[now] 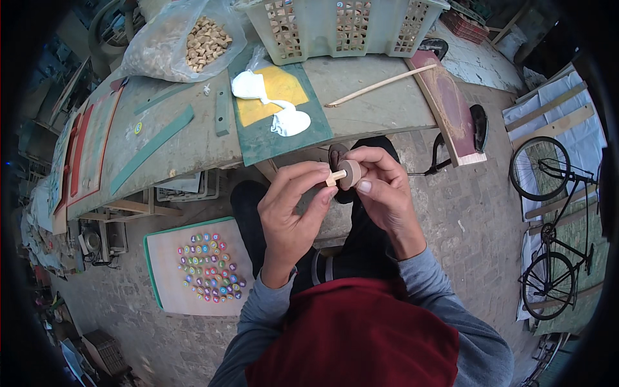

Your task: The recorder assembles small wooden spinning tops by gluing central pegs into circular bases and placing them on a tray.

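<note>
Just off the table's (200, 143) front edge, the left fingers (302, 175) pinch a wooden peg (335, 177) against the wooden disc (350, 175) in the right fingers (382, 193), seemingly joined but not flush.

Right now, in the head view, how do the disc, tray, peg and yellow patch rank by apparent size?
Largest to smallest:
1. Tray
2. Yellow patch
3. Disc
4. Peg, partly hidden by the left hand

The disc and peg look nearer the camera than the tray.
</note>
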